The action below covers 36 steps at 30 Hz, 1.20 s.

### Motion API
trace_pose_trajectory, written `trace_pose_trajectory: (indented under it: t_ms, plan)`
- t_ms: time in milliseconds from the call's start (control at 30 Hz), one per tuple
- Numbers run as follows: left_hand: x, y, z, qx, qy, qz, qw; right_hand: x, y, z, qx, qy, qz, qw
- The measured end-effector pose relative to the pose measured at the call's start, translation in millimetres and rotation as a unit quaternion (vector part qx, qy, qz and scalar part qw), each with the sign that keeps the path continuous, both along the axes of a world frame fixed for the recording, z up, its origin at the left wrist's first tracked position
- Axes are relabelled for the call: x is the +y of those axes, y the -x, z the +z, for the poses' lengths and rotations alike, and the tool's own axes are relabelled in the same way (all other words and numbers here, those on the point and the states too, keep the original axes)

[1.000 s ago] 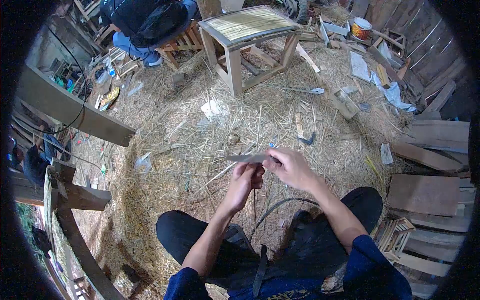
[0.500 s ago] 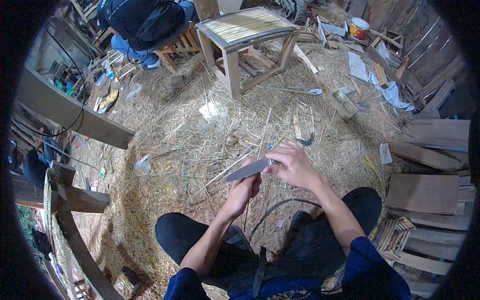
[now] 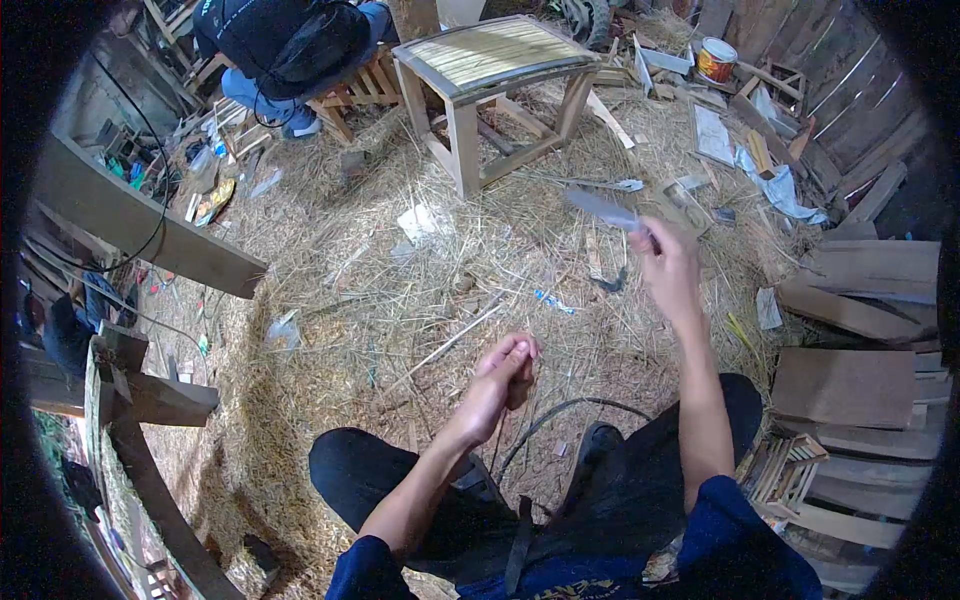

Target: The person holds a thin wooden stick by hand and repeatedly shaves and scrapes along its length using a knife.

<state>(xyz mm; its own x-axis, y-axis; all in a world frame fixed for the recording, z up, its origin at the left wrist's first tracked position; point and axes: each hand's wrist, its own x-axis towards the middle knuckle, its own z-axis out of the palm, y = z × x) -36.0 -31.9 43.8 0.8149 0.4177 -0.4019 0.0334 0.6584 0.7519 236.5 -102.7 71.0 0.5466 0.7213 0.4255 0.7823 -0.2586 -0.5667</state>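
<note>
My right hand (image 3: 668, 262) is closed around the handle of a knife (image 3: 600, 207), held up to the right with the blade pointing to the upper left. The blade is slightly blurred and touches nothing that I can see. My left hand (image 3: 497, 380) is a fist with the thumb on top, low between my knees. A thin strip (image 3: 499, 432) shows below that fist; the part inside the fingers is hidden. Straw and shavings cover the ground (image 3: 440, 290) under both hands.
A slatted wooden stool (image 3: 500, 55) stands ahead, beside a bent-over person (image 3: 285, 45). Wooden boards (image 3: 845, 388) lie on the right, near a small slatted wooden piece (image 3: 790, 475). Large beams (image 3: 160, 225) jut in from the left. A paint bucket (image 3: 716, 60) is at the back right.
My right hand has swung the knife away from the left hand, up and to the right. The left hand stays nearly in place. A long pale strip above it no longer shows.
</note>
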Motion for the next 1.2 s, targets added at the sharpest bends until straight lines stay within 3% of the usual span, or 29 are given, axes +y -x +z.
trace_pose_trajectory:
  t_ms: [33, 133, 300, 467, 700, 800, 867, 933, 967, 1000, 1033, 1100, 1167, 1200]
  plan:
    - [4.9, -1.0, -2.6, 0.008, -0.006, 0.017, 1.0, 2.4, 9.6, -4.4, -0.118, -0.052, 0.028, 0.991]
    - [13.3, -0.4, -2.6, -0.001, -0.017, 0.05, 0.999, 8.7, 52.2, -0.2, -0.028, -0.026, 0.123, 0.992]
    - [9.7, 3.0, -9.7, 0.024, -0.049, 0.047, 0.997, 15.1, 101.9, -15.9, -0.009, 0.024, 0.292, 0.956]
    - [3.4, 3.6, -9.1, 0.037, -0.11, 0.024, 0.993, 11.1, 90.5, -27.0, 0.004, 0.015, 0.304, 0.953]
    - [4.2, -5.4, -0.6, 0.053, -0.078, 0.021, 0.995, 10.0, 75.0, -21.4, -0.03, -0.011, 0.293, 0.956]
    - [6.2, 0.6, 12.9, 0.019, -0.043, -0.01, 0.999, 10.5, 43.2, -29.5, 0.103, 0.079, 0.172, 0.977]
    - [1.6, 2.0, 11.4, 0.004, -0.037, -0.019, 0.999, 7.6, 8.2, -32.0, 0.124, 0.102, 0.024, 0.987]
    - [1.2, 2.5, 8.8, -0.001, -0.031, 0.01, 0.999, 13.0, -32.8, -93.6, -0.019, -0.09, -0.106, 0.99]
    - [3.7, 0.4, 5.0, 0.002, -0.028, 0.043, 0.999, 13.5, -24.9, -86.0, 0.174, -0.073, -0.095, 0.977]
    - [6.8, -1.3, 0.3, 0.003, -0.022, 0.077, 0.997, 7.9, -9.3, -68.6, 0.359, -0.048, -0.081, 0.929]
    - [11.7, -2.0, -5.6, 0.002, -0.039, 0.088, 0.995, 2.5, 6.8, -54.5, 0.53, -0.02, -0.067, 0.845]
    - [21.2, -3.7, -12.6, 0.002, -0.035, 0.077, 0.996, 8.6, 54.1, -42.6, 0.678, 0.009, 0.014, 0.734]
    - [21.8, -4.8, -15.6, 0.007, -0.025, 0.079, 0.997, 17.6, 78.6, -47.9, 0.621, 0.073, 0.138, 0.768]
    - [21.0, -4.7, -13.7, 0.014, -0.024, 0.084, 0.996, 20.5, 86.9, -54.4, 0.518, 0.044, 0.176, 0.836]
